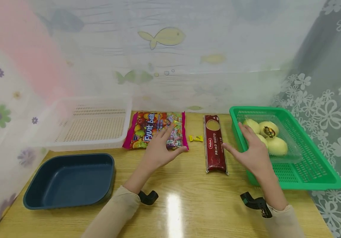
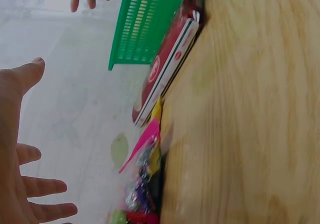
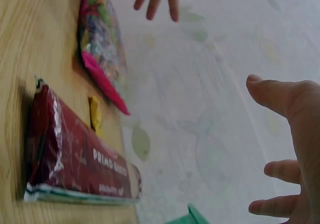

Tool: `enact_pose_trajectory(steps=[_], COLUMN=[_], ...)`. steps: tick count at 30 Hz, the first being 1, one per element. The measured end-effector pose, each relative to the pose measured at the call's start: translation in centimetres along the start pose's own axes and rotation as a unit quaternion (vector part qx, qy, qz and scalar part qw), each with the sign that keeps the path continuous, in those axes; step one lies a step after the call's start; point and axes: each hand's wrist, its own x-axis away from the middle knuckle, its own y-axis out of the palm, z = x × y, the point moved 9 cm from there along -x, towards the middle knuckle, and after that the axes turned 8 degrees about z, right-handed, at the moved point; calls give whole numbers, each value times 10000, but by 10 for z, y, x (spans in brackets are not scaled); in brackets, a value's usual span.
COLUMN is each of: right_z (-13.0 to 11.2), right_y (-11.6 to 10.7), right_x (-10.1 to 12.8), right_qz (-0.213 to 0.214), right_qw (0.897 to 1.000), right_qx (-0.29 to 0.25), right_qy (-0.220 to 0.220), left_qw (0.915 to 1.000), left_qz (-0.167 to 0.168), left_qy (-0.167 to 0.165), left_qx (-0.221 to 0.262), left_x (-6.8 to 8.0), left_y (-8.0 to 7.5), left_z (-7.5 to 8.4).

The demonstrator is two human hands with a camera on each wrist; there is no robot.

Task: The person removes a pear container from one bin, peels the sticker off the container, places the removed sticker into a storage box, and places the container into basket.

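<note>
Left hand (image 1: 158, 151): fingers extended and spread, thumb set apart, no load carried. Right hand (image 1: 254, 152): same condition, fingers extended, thumb directed toward the left hand. Both hands are raised clear of the wooden table (image 1: 194, 198).

Item positions, referenced to the hands:

Candy bag (image 1: 150, 127): lies flat below and beyond the left hand, which partly covers it in the head view.

Yellow packet (image 1: 196, 138): between the two hands, to the right of the left thumb and just beside the candy bag.

Red spaghetti pack (image 1: 216, 145): between the hands, just left of the right thumb; the right wrist view shows the thumb apart from it.

Green basket (image 1: 313, 173): to the right of the right hand, its left side partly behind that hand. It holds a clear tray (image 1: 293, 150) of pale yellow fruits (image 1: 277, 146).

White basket (image 1: 99, 127): beyond and left of the left hand.

Dark blue tub (image 1: 75, 180): left of the left wrist
</note>
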Motion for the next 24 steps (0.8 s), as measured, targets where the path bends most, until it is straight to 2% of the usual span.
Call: enact_pose_trajectory(steps=[7, 10, 18, 24], right_z=[26, 38, 67, 92], right_y=[-29, -41, -73, -86], right_x=[9, 14, 22, 30], right_qz=[514, 750, 1325, 1583], right_qw=[9986, 9969, 9879, 9792], right_qx=[-53, -26, 344, 452], right_qy=[131, 255, 729, 1185], left_qw=[9974, 9961, 9903, 9863], left_qz=[-313, -434, -824, -1037], left_qy=[-181, -187, -48, 106], left_qx=[621, 746, 1118, 1281], left_x=[5, 7, 10, 13], left_y=[24, 35, 60, 76], left_z=[16, 25, 56, 79])
